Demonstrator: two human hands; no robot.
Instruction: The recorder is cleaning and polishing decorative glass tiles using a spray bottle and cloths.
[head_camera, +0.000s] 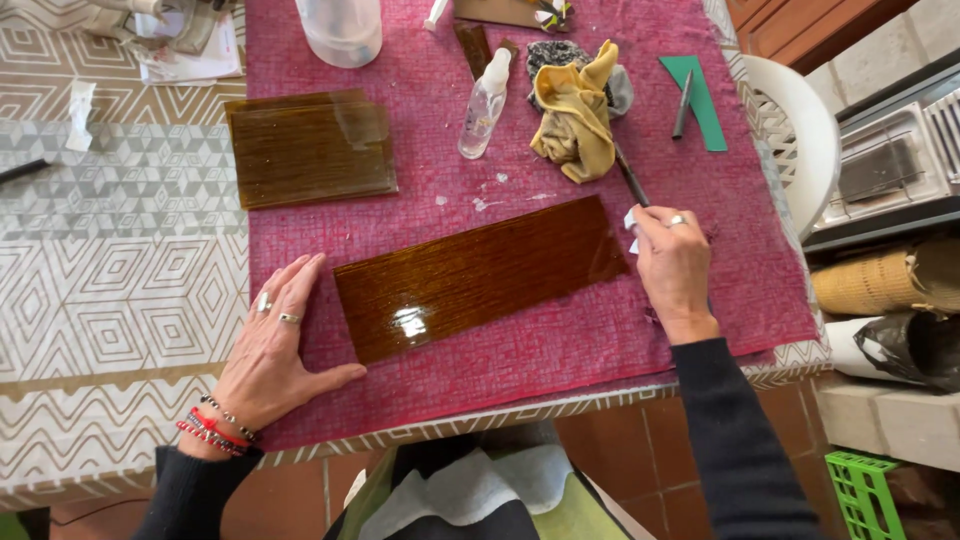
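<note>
A long amber textured glass strip (480, 275) lies on a magenta cloth (560, 345) covering the table. My left hand (275, 345) rests flat and open on the cloth just left of the strip, rings on two fingers and beaded bracelets at the wrist. My right hand (672, 265) sits at the strip's right end, fingers closed around a small white piece (630, 220) and a dark pen-like tool (632, 180) that sticks up toward the rags.
A second stack of amber glass (310, 150) lies at upper left. A small spray bottle (484, 105), yellow rag (575, 115), green card (695, 95), a clear jar (340, 30) and a white chair (800, 130) stand around. Patterned tablecloth (120, 280) extends left.
</note>
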